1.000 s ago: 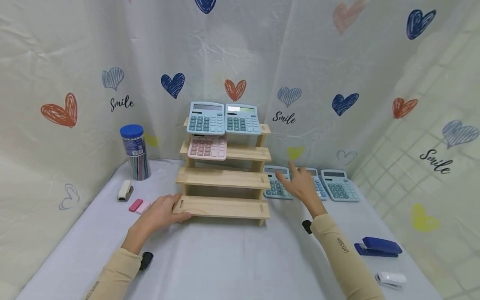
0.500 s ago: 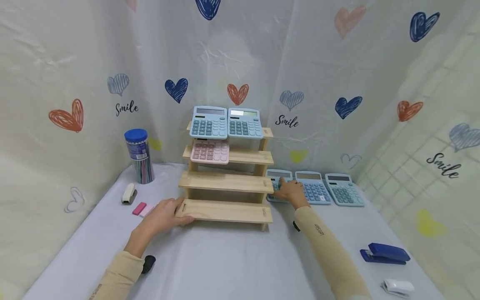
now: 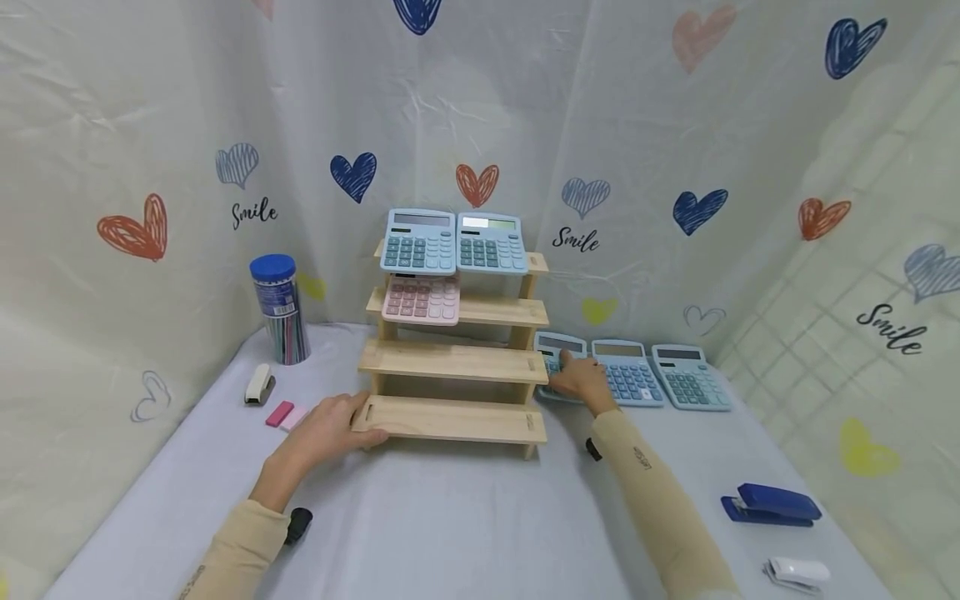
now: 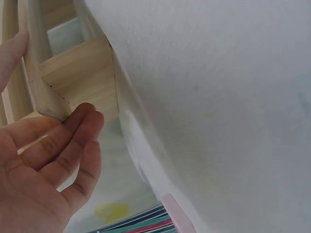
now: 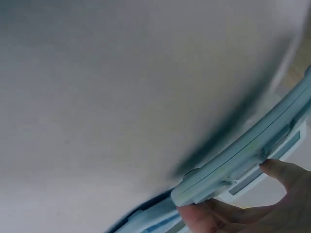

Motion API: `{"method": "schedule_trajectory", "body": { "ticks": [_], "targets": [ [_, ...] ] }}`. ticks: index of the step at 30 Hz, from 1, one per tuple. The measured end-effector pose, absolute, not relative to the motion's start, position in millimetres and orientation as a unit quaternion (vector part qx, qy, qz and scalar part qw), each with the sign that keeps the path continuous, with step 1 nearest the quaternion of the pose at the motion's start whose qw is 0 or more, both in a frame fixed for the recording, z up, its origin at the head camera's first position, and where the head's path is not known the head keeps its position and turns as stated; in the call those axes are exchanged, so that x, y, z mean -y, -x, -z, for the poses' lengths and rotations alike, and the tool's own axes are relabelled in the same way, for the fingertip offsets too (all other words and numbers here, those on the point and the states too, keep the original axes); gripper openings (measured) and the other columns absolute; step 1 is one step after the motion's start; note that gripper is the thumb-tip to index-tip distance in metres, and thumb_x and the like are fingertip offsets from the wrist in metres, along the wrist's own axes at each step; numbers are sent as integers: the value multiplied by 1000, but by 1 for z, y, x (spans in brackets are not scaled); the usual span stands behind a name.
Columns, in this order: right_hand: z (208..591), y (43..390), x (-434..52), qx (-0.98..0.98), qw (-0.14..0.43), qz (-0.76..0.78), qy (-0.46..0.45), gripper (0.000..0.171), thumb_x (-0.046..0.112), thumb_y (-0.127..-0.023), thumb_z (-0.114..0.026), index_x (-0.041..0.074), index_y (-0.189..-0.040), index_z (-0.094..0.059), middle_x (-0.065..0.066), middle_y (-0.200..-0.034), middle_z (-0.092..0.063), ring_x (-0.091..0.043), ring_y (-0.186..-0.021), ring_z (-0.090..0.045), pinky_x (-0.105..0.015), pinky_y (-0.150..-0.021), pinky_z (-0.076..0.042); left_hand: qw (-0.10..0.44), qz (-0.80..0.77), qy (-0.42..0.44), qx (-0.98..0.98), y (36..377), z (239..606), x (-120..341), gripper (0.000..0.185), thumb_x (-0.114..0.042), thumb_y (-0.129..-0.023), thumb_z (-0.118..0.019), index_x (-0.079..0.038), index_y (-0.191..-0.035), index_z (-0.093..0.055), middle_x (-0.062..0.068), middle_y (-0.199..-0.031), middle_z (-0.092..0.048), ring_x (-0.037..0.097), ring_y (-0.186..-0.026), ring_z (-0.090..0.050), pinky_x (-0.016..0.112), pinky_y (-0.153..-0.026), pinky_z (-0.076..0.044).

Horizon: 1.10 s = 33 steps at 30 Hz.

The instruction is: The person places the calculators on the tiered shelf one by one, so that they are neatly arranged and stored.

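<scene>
A four-tier wooden rack [image 3: 453, 360] stands mid-table. My left hand [image 3: 327, 429] grips the left end of its lowest shelf; in the left wrist view the thumb lies on one side of the board [image 4: 40, 82] and fingertips touch its corner. My right hand [image 3: 583, 382] pinches a light blue calculator [image 3: 551, 358] just right of the rack. In the right wrist view this calculator [image 5: 243, 141] is seen edge-on, tilted, with a shadow on the cloth beside it. Two blue calculators [image 3: 420, 242] sit on the top tier, a pink calculator [image 3: 422, 300] on the tier below.
Two more blue calculators [image 3: 628, 379] lie right of my right hand. A blue stapler [image 3: 772, 505] and a white stapler [image 3: 798, 573] lie front right. At left stand a blue-lidded tube of pencils [image 3: 280, 310], a cream stapler [image 3: 259, 385] and a pink eraser [image 3: 280, 413].
My right hand has come down leftward onto the calculator nearest the rack and taken hold of its side; that calculator has shifted up slightly. The left hand has stayed on the shelf.
</scene>
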State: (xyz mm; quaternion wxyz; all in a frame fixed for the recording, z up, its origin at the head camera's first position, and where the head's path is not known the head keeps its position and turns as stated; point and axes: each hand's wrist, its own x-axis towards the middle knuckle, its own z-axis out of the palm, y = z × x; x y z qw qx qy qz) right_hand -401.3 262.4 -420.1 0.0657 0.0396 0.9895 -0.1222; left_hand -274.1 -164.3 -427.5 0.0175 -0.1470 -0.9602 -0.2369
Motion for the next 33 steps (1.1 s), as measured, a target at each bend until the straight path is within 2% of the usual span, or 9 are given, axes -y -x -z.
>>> {"method": "schedule_trajectory", "body": {
  "ticks": [4, 6, 10, 12, 17, 19, 26, 28, 33],
  "targets": [
    [411, 393, -272, -985, 42, 165, -27, 96, 70, -91, -45, 9, -161, -19, -41, -155, -26, -65, -141, -23, -73, -108, -31, 17, 237, 148, 960, 274, 429, 164, 78, -51, -83, -77, 2, -136, -54, 9, -92, -62, 19, -79, -51, 33, -67, -41],
    [405, 387, -280, -983, 28, 180, -20, 100, 74, -90, -44, 9, -161, -17, -39, -153, -34, -61, -138, -34, -69, -107, -36, 19, 237, 149, 960, 275, 429, 164, 78, -51, -83, -77, 2, -136, -54, 9, -92, -63, 19, -79, -51, 34, -67, -42],
    [387, 374, -294, -980, -12, 196, -11, 107, 79, -87, -46, 8, -161, -17, -40, -141, -47, -54, -119, -54, -61, -98, -46, 18, 241, 149, 959, 275, 429, 165, 79, -50, -83, -77, 3, -137, -54, 8, -91, -62, 18, -79, -51, 33, -66, -41],
    [374, 365, -298, -979, -32, 200, -9, 106, 79, -87, -46, 9, -161, -17, -41, -140, -46, -53, -119, -54, -62, -98, -45, 15, 244, 148, 958, 275, 429, 165, 79, -50, -83, -78, 3, -137, -53, 7, -90, -61, 18, -78, -50, 32, -65, -40],
    [336, 339, -293, -979, -61, 194, 8, 102, 78, -88, -46, 12, -162, -18, -40, -152, -32, -56, -136, -38, -71, -105, -36, 18, 250, 154, 956, 274, 427, 164, 76, -49, -83, -78, 3, -134, -56, 7, -90, -62, 18, -79, -52, 33, -67, -42],
    [322, 329, -286, -980, -72, 183, 25, 100, 77, -88, -48, 14, -161, -20, -40, -153, -31, -56, -138, -36, -72, -104, -35, 18, 252, 156, 955, 274, 426, 164, 73, -50, -84, -77, 1, -132, -57, 6, -89, -62, 18, -79, -52, 33, -66, -42],
    [289, 312, -242, -979, -100, 137, 109, 90, 66, -87, -58, 15, -157, -35, -37, -148, -39, -51, -124, -47, -65, -100, -40, 17, 251, 159, 955, 276, 419, 165, 68, -48, -85, -77, 1, -129, -57, 5, -84, -58, 18, -76, -50, 32, -64, -39],
    [287, 314, -229, -980, -97, 124, 124, 87, 65, -86, -59, 15, -155, -39, -36, -146, -42, -48, -120, -49, -62, -98, -41, 15, 249, 159, 955, 277, 420, 165, 68, -49, -85, -77, 0, -128, -58, 4, -83, -57, 18, -76, -50, 31, -64, -39],
    [294, 323, -208, -980, -98, 79, 154, 84, 67, -84, -58, 17, -150, -48, -35, -143, -46, -49, -123, -50, -60, -101, -41, 8, 250, 151, 956, 275, 426, 164, 72, -51, -84, -77, 0, -131, -57, 5, -86, -59, 18, -78, -50, 32, -65, -40]
  ]
}}
